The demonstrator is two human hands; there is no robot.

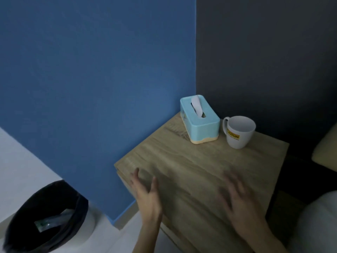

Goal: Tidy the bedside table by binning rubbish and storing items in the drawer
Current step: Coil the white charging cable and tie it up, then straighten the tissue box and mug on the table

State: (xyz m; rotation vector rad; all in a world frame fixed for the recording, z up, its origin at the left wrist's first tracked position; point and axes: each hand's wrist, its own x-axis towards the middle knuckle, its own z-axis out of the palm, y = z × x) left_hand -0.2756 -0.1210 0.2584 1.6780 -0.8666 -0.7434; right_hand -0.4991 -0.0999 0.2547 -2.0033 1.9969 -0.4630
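- Left hand [145,195] and right hand [237,203], fingers spread and empty, are over the wood-grain surface [191,167].
- Rectangular blue plastic tissue box [200,123] and round white mug [239,133] stand at its far edge.
- Black-lined bin [79,199] on the floor holds a wrapper [52,220].

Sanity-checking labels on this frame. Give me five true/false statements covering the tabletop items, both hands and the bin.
1. The tissue box stands at the back of the bedside table, left of the white mug. True.
2. The mug lies on its side. False: it stands upright, opening up.
3. The left hand grips a wrapper. False: its fingers are spread and hold nothing.
4. The right hand is open over the tabletop. True, though it is motion-blurred.
5. The bin sits on the table. False: it is on the floor to the table's left, with rubbish inside.
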